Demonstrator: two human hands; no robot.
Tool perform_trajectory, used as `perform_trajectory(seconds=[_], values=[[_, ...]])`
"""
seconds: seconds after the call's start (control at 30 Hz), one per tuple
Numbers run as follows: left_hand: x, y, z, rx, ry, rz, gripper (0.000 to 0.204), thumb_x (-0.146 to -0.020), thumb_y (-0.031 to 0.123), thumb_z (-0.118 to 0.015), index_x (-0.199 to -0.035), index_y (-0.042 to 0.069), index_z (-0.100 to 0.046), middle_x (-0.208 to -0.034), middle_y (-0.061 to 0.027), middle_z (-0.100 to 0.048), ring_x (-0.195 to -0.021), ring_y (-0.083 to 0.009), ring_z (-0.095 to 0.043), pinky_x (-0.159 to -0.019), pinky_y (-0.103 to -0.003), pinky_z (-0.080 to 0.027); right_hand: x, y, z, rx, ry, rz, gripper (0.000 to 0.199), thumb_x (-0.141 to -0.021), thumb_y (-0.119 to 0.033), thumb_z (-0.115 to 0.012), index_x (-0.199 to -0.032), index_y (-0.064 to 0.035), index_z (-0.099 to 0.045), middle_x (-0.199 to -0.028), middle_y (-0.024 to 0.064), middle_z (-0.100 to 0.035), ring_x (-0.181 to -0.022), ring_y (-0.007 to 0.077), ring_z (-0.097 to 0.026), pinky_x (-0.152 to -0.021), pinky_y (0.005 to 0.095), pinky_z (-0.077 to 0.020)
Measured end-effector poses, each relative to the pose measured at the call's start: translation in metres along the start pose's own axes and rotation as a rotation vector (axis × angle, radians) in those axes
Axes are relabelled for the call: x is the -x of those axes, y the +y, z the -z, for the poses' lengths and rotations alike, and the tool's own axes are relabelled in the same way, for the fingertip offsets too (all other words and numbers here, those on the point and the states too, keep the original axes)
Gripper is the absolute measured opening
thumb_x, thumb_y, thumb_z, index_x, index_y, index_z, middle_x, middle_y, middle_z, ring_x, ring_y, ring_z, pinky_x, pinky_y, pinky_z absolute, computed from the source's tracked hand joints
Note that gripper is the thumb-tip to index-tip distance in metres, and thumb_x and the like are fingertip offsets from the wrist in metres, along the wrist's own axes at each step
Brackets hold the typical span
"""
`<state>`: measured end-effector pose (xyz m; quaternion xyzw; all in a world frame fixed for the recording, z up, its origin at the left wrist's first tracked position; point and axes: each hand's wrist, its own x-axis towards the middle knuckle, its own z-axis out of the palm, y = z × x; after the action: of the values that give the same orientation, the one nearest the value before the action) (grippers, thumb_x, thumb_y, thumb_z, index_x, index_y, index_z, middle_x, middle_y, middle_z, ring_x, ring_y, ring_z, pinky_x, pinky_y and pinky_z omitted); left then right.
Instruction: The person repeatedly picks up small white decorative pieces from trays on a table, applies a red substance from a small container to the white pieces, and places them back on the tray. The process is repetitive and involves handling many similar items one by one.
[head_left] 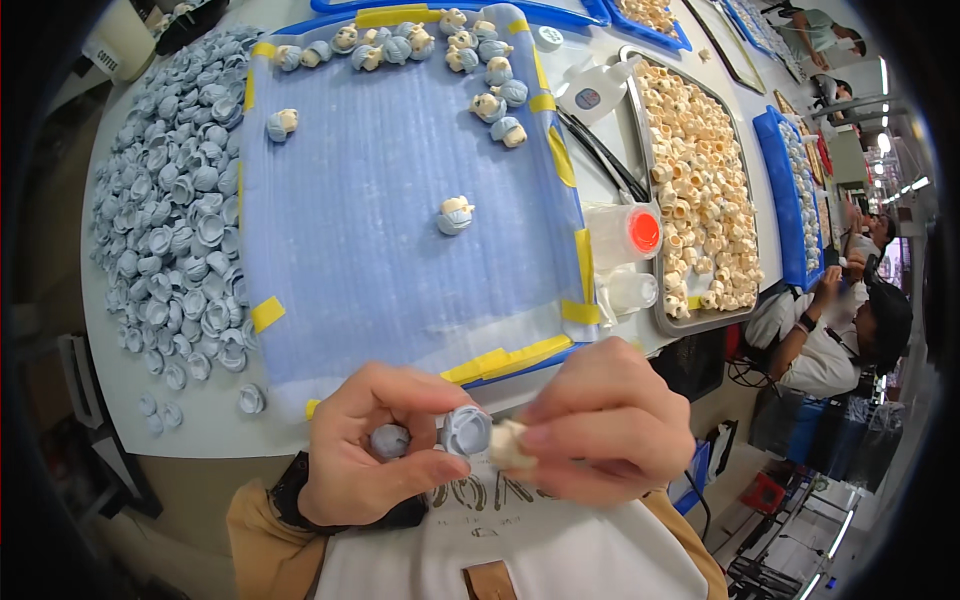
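Note:
Close to my body, my left hand [350, 450] pinches a hollow blue-grey cap-shaped piece [466, 431] between thumb and forefinger, its opening showing. A second blue-grey piece [390, 440] rests in the curl of the same hand. Held in the fingertips of my right hand [622, 420] is a small cream doll-head piece [510, 444], slightly blurred and right beside the cap's rim. Beyond my hands lies a blue padded tray [350, 260] edged with yellow tape. One joined cream-and-blue head [455, 215] sits near its middle, and several more line its far and right sides.
A large heap of blue-grey caps [180, 210] spreads at the left. On the right, a metal tray [655, 190] holds cream pieces, with tweezers [605, 155], a squeeze bottle [597, 92] and a red-topped jar [625, 232] beside it. Another person [845, 325] works farther right.

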<state>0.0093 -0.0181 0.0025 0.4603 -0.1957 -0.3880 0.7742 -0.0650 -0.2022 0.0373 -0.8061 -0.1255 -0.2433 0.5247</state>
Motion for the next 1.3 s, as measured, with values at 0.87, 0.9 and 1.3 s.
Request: perform_trajectory(seconds=[0.87,0.9,1.3], values=[[0.016,0.020,0.016,-0.099,0.057,0.078,0.040,-0.092,0.034,-0.047,-0.099,-0.005,-0.047,-0.061,-0.0119,-0.053,-0.034,-0.0096,-0.039,-0.031,-0.021,-0.030,0.019,0.004,0.032,0.631,0.001,-0.296,0.040,-0.067,-0.003,-0.068,-0.106,-0.0061,-0.062,-0.110,0.0138,-0.057,-0.092,0.0260,-0.059,-0.075,0.0321,-0.0478],[0.018,0.019,0.018,-0.191,0.051,0.041,0.040,-0.092,0.035,-0.049,-0.095,-0.005,-0.049,-0.062,-0.0127,-0.054,-0.034,-0.0092,-0.039,-0.032,-0.020,-0.031,0.025,0.012,0.059,0.808,0.160,-0.265,0.035,-0.068,0.001,-0.065,-0.102,-0.0060,-0.064,-0.102,0.0122,-0.060,-0.079,0.0218,-0.061,-0.066,0.0313,-0.0485],[0.010,0.014,0.005,0.011,-0.127,0.251,0.033,-0.088,0.010,-0.052,-0.115,-0.010,-0.050,-0.104,-0.0198,-0.055,-0.081,-0.0205,-0.062,-0.066,-0.026,-0.052,0.042,0.025,0.127,0.970,0.238,-0.502,0.022,-0.071,0.005,-0.060,-0.092,-0.0021,-0.062,-0.086,0.0101,-0.060,-0.071,0.0230,-0.060,-0.062,0.0325,-0.0486]])
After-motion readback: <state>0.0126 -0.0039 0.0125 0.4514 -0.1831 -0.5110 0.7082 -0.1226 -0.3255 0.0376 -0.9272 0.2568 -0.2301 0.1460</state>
